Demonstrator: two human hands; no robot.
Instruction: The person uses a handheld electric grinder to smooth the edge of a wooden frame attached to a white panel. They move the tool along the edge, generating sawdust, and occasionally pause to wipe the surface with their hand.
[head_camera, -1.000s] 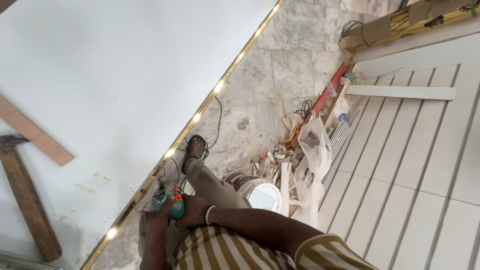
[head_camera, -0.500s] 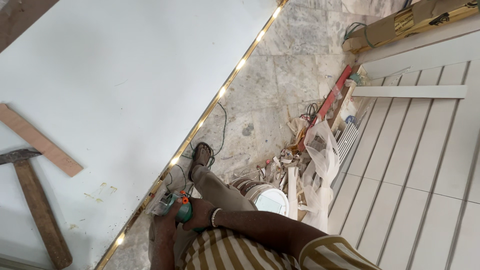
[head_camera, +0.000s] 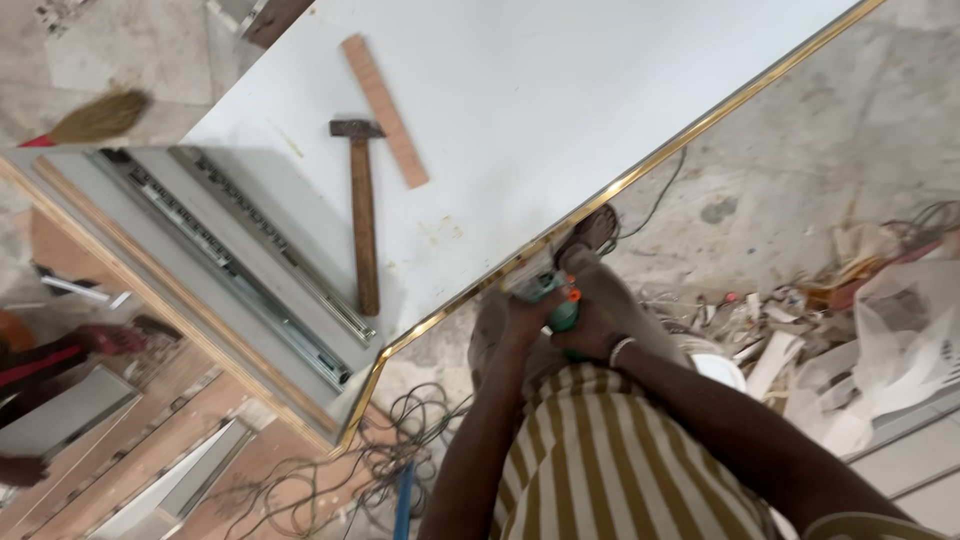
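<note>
2 hands now grip our green power tool (head_camera: 556, 303) at the white panel's gold-trimmed edge (head_camera: 640, 178): left hand (head_camera: 520, 312) and right hand (head_camera: 592, 330) both clamped around it. Since 1 second ago our view has swung, bringing the hammer (head_camera: 360, 205) and wooden strip (head_camera: 385, 110) mid-panel into sight.

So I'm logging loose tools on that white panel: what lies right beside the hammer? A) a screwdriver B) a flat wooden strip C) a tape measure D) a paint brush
B: a flat wooden strip lies on the white panel just beside the hammer, its lower end near the hammer's handle; no brush, tape or screwdriver shows there.
</note>
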